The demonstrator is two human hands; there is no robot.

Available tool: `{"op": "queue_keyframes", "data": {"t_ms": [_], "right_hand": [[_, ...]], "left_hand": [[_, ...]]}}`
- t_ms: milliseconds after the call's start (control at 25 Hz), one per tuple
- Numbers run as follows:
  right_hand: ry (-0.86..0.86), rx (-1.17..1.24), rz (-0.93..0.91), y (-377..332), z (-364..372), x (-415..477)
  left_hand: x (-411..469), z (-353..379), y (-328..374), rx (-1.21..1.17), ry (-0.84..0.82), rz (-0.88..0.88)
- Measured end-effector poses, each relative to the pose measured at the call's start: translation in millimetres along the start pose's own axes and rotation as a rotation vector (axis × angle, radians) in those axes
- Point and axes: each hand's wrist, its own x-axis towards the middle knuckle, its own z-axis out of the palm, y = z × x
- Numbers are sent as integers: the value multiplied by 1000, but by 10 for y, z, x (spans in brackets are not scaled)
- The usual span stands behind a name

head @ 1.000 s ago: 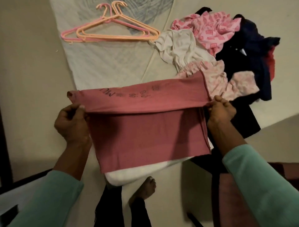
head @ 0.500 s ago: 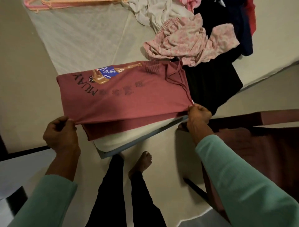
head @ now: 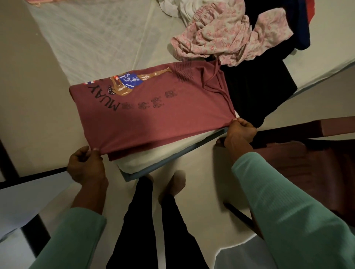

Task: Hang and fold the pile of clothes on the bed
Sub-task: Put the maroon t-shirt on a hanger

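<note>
A dusty-red T-shirt [head: 153,115] with a printed fighter and the word MUAY lies folded flat at the near corner of the bed [head: 96,38]. My left hand [head: 86,165] pinches its near left corner. My right hand [head: 240,132] pinches its near right corner. Beyond it sits the pile: a pink floral garment [head: 230,34], a black garment [head: 259,90] and a white one [head: 182,7] at the top edge.
A pink hanger [head: 38,2] shows at the top left edge. Dark wooden furniture [head: 307,149] stands right of the bed corner. My bare feet [head: 172,184] and dark trousers are on the pale floor below.
The shirt's upper half came forward and down over the lower half, so it now lies folded and flat. Both hands moved toward me with the edge. The view tilted down.
</note>
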Motion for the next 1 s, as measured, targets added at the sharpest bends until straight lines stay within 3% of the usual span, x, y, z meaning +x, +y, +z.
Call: {"op": "queue_keyframes", "data": {"t_ms": [200, 360, 560, 760, 1000], "right_hand": [[20, 96, 60, 96, 83, -164], [43, 167, 47, 69, 69, -125], [-15, 75, 19, -9, 54, -5], [-149, -63, 148, -27, 58, 62], [-194, 29, 188, -74, -109, 151]], "left_hand": [[-131, 62, -91, -196, -72, -429], [-138, 7, -61, -230, -82, -523], [-69, -52, 69, -227, -335, -809], [-78, -39, 135, -149, -437, -818], [-61, -61, 112, -217, -403, -776]]}}
